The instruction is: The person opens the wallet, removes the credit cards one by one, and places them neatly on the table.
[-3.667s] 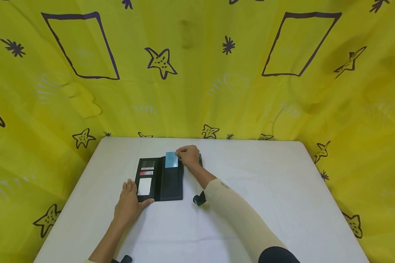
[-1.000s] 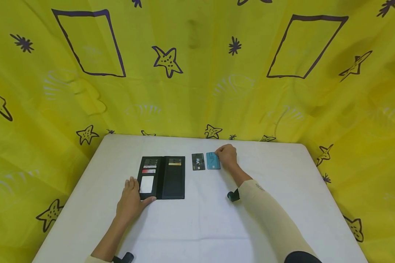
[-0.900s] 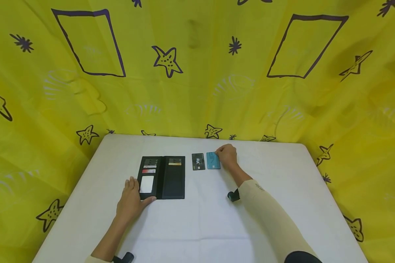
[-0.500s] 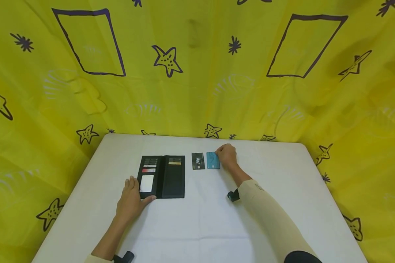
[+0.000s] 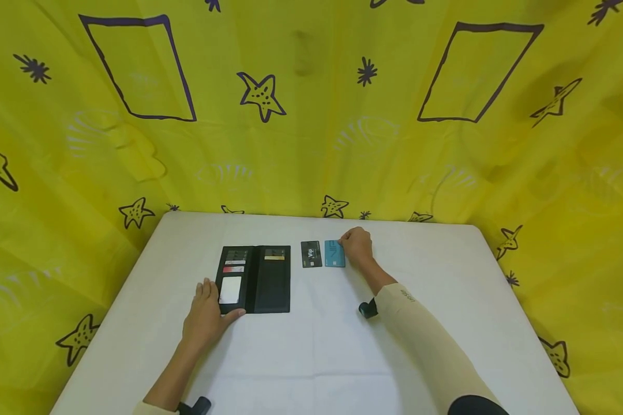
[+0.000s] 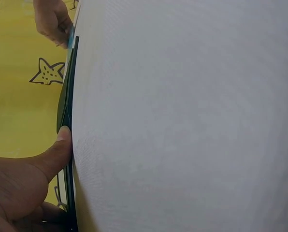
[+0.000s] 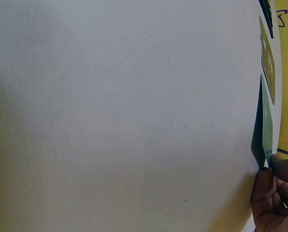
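Observation:
A black wallet (image 5: 273, 288) lies spread flat on the table, cards showing in slots of both halves. My left hand (image 5: 203, 320) rests at its lower left corner, thumb along the bottom edge; the left wrist view shows the thumb (image 6: 62, 145) touching that edge. Right of the wallet lies a dark card marked Vip (image 5: 311, 254). Beside it my right hand (image 5: 358, 246) pinches the upper right corner of a blue card (image 5: 334, 253). In the right wrist view the blue card (image 7: 267, 123) is tilted with a shadow under it, its corner between thumb and fingers.
A white-covered table (image 5: 420, 276) lies under everything. Behind it hangs a yellow curtain (image 5: 311, 155) with drawn stars and frames. Dark straps with small devices are on both wrists, the right one (image 5: 368, 309) low over the table.
Since the earliest frame, my right hand has moved right with the blue card, from over the wallet's right half to beside the Vip card. In the last second, hands and cards have stayed almost still.

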Demonstrator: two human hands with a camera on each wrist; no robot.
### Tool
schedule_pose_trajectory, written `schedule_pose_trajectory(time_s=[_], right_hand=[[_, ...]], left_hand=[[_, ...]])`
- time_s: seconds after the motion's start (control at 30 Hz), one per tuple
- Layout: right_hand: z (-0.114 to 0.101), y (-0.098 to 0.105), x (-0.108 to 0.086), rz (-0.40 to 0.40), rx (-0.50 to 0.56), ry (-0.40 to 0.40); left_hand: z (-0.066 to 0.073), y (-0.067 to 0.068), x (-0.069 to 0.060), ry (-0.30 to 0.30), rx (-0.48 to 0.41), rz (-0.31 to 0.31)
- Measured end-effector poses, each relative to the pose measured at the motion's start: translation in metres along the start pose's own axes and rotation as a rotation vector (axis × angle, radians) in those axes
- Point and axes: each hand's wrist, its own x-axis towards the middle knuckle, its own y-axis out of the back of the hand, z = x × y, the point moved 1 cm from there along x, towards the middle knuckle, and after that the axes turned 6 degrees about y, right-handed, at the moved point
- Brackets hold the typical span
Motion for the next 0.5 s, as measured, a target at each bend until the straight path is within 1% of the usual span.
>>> schedule_pose_trajectory(time_s=[0.4, 0.5], right_hand=[[-0.0023, 0.0008, -0.0010, -0.006, 0.002, -0.009], [-0.0023, 0.0007, -0.0008, 0.001, -0.013, -0.006]], left_hand=[[-0.0002, 0.0006, 0.0000, -0.006, -0.008, 0.004], [-0.0002, 0.0011, -0.0003, -0.005, -0.006, 0.004]])
